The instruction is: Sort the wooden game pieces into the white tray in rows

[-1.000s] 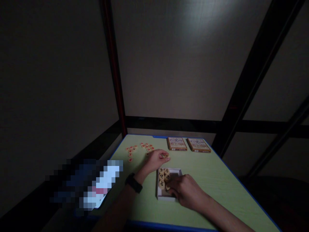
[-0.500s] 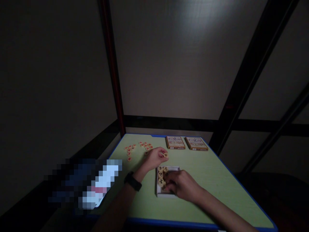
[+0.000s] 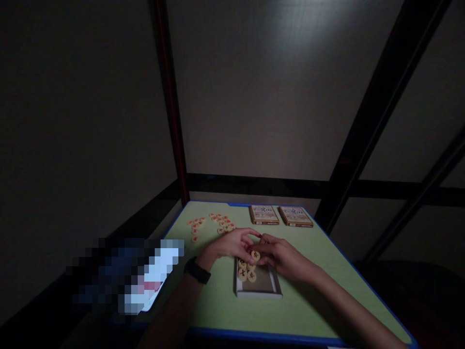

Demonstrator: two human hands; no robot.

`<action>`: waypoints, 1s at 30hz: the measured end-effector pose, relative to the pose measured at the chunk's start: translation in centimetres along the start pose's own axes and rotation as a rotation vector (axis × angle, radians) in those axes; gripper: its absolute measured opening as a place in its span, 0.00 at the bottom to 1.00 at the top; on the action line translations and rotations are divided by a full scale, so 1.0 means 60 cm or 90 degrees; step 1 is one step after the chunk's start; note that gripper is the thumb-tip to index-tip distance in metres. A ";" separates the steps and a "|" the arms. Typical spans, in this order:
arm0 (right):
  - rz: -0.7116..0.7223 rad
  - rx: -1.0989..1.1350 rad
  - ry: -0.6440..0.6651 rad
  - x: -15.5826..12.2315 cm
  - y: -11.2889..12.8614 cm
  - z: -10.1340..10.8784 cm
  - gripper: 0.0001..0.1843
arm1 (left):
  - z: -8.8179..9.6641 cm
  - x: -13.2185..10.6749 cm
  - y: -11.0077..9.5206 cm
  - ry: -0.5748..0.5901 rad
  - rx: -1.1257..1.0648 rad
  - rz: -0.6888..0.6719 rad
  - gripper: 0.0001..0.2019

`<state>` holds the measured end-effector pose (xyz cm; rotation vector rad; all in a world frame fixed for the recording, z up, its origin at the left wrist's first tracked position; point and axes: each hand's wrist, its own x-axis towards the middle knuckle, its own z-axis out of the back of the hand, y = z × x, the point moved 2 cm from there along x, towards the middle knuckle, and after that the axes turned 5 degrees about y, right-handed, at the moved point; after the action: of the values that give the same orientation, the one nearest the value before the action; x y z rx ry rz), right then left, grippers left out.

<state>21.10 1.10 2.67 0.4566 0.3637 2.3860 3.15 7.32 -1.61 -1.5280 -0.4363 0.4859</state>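
Note:
Above the far end of a shallow open box (image 3: 259, 293), my two hands meet. My right hand (image 3: 283, 256) is closed on a round xiangqi piece (image 3: 255, 255) with a dark character. Against its fingertips sits my left hand (image 3: 236, 243), thumb and fingers loosely curved and apart, a black band (image 3: 197, 270) on its wrist. Its thumb tip is close to the held piece; whether it touches is unclear. Several dark-marked xiangqi pieces (image 3: 251, 276) lie along the box's left side. The box's far end is hidden by my hands.
Red-marked xiangqi pieces (image 3: 194, 231) are scattered on the green table (image 3: 319, 300) at the far left, a few dark-marked ones near them. Two flat printed boxes (image 3: 264, 214) lie side by side at the back. A blurred-out bright object (image 3: 156, 276) is at the left edge.
My left hand, which held a piece, has moved nearer and to the right. My right hand has lifted out of the box toward it. The pieces in the box have shifted.

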 end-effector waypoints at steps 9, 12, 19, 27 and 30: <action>-0.014 0.066 0.030 -0.012 0.009 -0.031 0.14 | 0.013 -0.020 -0.030 -0.052 0.062 -0.036 0.34; -0.011 0.012 0.061 -0.014 0.014 -0.043 0.16 | 0.012 -0.026 -0.045 -0.125 0.074 -0.083 0.27; -0.005 -0.018 0.047 -0.010 0.021 -0.052 0.19 | 0.001 -0.030 -0.057 -0.157 0.088 -0.088 0.25; 0.004 0.008 0.030 -0.009 0.019 -0.059 0.18 | 0.005 -0.023 -0.052 -0.160 0.094 -0.083 0.26; 0.005 0.012 0.027 -0.010 0.020 -0.058 0.18 | 0.006 -0.022 -0.049 -0.157 0.094 -0.082 0.26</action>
<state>19.43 -0.66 -0.15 0.4170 0.4042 2.4043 1.94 6.92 1.35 -1.2936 -0.6717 0.5953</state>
